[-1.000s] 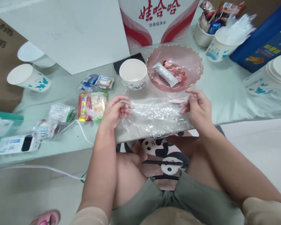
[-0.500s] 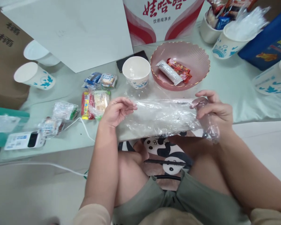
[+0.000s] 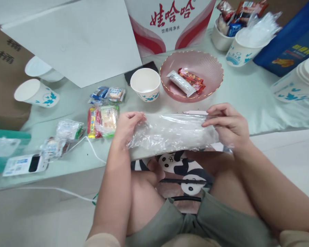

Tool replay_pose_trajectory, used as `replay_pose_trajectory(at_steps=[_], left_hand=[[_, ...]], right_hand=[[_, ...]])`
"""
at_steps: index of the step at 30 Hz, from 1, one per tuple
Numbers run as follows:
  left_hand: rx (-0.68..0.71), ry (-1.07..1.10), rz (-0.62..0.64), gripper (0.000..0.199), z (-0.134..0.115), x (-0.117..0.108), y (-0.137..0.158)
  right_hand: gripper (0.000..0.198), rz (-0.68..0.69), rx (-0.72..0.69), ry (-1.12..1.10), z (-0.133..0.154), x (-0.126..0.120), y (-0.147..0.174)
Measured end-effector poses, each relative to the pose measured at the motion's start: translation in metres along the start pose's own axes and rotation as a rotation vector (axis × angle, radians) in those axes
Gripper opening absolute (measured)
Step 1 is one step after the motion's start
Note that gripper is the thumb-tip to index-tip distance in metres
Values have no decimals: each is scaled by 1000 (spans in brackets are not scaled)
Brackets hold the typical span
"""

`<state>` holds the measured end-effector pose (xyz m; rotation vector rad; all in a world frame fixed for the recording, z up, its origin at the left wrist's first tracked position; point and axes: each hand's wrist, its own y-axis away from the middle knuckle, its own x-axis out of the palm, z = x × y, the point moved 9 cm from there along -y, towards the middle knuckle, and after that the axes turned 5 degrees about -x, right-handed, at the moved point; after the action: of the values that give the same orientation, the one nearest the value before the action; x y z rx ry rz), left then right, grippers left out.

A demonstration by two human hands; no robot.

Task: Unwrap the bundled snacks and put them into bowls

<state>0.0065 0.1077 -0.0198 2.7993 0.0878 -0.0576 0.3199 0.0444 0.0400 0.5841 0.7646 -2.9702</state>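
Observation:
A clear plastic bag (image 3: 173,132) is stretched sideways between my two hands at the table's front edge, its film crinkled and shiny. My left hand (image 3: 130,125) pinches its left end, fingers curled together. At the right end, my right hand (image 3: 228,125) grips the film between thumb and fingers. By the right fingertips shows a thin pale pink strip (image 3: 195,112); whether it is held or lies behind the bag I cannot tell. Just beyond the bag stand a white paper cup (image 3: 145,84) and a pink ribbed bowl (image 3: 208,72) with several wrapped snack sticks (image 3: 181,83).
Wrapped snacks (image 3: 103,121) lie left of my left hand, near a white cable (image 3: 92,147) and a white device (image 3: 24,165). Paper cups (image 3: 45,96) stand far left. A white box (image 3: 74,44) and stacked cups (image 3: 290,84) border the back and right.
My left fingers have closed more tightly on the bag. The right hand has shifted slightly left and regripped the film, and the pale pink strip now shows more clearly. The view has shifted slightly.

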Motion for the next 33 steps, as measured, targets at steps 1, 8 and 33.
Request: replay_pose_trajectory(at_steps=[1, 8, 33], left_hand=[[4, 32, 2, 29, -2, 0, 1], [-48, 45, 286, 60, -3, 11, 10], [-129, 281, 585, 78, 5, 91, 41]], right_hand=[[20, 49, -4, 0, -1, 4, 0], [46, -29, 56, 169, -9, -10, 0], [18, 42, 351, -389, -12, 65, -1]])
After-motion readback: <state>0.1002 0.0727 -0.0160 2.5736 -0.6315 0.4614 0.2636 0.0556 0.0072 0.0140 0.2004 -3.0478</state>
